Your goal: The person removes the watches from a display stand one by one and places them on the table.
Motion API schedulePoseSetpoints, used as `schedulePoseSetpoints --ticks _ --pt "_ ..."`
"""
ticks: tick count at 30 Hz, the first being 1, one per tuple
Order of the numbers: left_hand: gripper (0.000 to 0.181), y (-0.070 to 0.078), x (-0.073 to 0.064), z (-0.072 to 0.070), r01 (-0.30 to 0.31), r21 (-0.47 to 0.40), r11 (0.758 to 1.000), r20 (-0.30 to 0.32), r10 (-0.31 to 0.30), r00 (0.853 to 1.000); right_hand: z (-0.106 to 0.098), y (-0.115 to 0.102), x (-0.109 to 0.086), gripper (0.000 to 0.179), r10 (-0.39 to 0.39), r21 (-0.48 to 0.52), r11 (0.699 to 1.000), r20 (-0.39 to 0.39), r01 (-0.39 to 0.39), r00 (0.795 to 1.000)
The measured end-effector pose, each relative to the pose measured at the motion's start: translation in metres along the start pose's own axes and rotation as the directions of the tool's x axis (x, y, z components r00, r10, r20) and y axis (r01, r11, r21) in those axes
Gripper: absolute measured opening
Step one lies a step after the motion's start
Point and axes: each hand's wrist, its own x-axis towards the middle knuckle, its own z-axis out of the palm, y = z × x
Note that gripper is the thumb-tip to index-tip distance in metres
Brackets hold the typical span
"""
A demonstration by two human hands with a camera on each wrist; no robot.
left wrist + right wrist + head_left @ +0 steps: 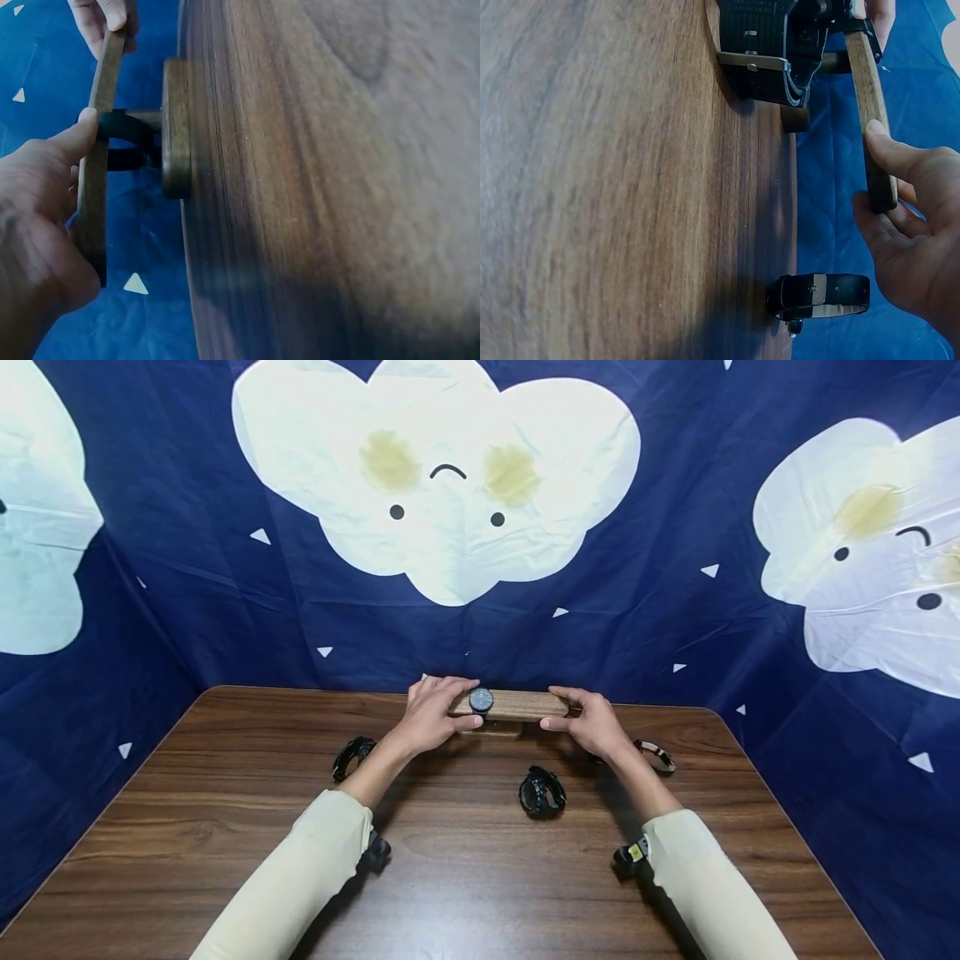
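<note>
A wooden watch stand (521, 703) stands at the table's far edge, its crossbar raised on a short post above a flat base (177, 127). One dark-faced watch (481, 699) is strapped around the bar, left of the middle. My left hand (431, 714) grips the bar's left end, thumb in front beside the watch and fingers over the back. At the other end my right hand (594, 722) holds the bar between thumb and fingers, which shows closely in the right wrist view. The post is mostly hidden in the head view.
A black watch (531, 797) lies on the wooden table (465, 893) in front of the stand. Another dark watch (347, 756) is beside the left forearm, and a strapped watch (817, 292) lies by the right forearm. A blue cloth (225, 610) hangs right behind the table.
</note>
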Motion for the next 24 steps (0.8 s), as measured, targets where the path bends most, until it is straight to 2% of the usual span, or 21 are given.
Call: schedulePoseSetpoints --ticks 2,3,4,7,9,10,12,16,19,24 --pt "0.08 -0.006 0.002 0.004 0.003 0.014 1.0 0.002 -0.003 1.0 0.0 0.0 0.0 0.07 0.0 -0.001 1.0 -0.001 0.0 1.0" --pt "0.079 0.007 -0.002 -0.003 0.006 0.025 1.0 0.01 -0.006 1.0 0.0 0.0 0.0 0.07 0.001 0.001 1.0 -0.003 -0.001 1.0" --pt "0.079 0.012 -0.002 -0.006 0.009 0.03 1.0 0.016 -0.009 1.0 0.0 0.0 0.0 0.07 0.001 0.002 1.0 -0.004 -0.001 1.0" --pt "0.08 0.024 -0.006 -0.011 0.033 -0.024 0.999 0.016 -0.032 0.999 0.0 0.001 0.0 0.07 -0.006 -0.002 1.0 -0.009 0.006 1.0" --pt "0.078 0.038 -0.01 -0.018 0.062 -0.061 0.996 0.022 -0.061 0.998 0.001 0.001 0.0 0.069 -0.011 -0.003 1.0 -0.013 0.011 1.0" --pt "0.079 0.034 -0.008 -0.016 0.068 -0.07 0.995 0.021 -0.067 0.998 0.001 0.001 0.0 0.068 -0.013 -0.005 1.0 -0.014 0.013 1.0" --pt "0.075 0.049 -0.012 -0.024 0.072 -0.072 0.995 0.013 -0.071 0.997 0.002 0.001 0.0 0.067 -0.017 -0.009 1.0 -0.018 0.017 1.0" --pt "0.068 0.084 -0.02 -0.044 0.075 0.017 0.997 0.021 -0.075 0.997 0.002 0.001 0.001 0.067 -0.011 -0.003 1.0 -0.022 0.011 1.0" --pt "0.065 0.094 -0.021 -0.048 0.105 0.043 0.994 0.029 -0.106 0.994 0.001 0.0 0.001 0.066 -0.012 -0.002 1.0 -0.021 0.012 1.0" --pt "0.063 0.096 -0.021 -0.05 0.109 0.04 0.993 0.029 -0.11 0.993 0.002 0.0 0.001 0.066 -0.017 -0.011 1.0 -0.025 0.017 1.0"
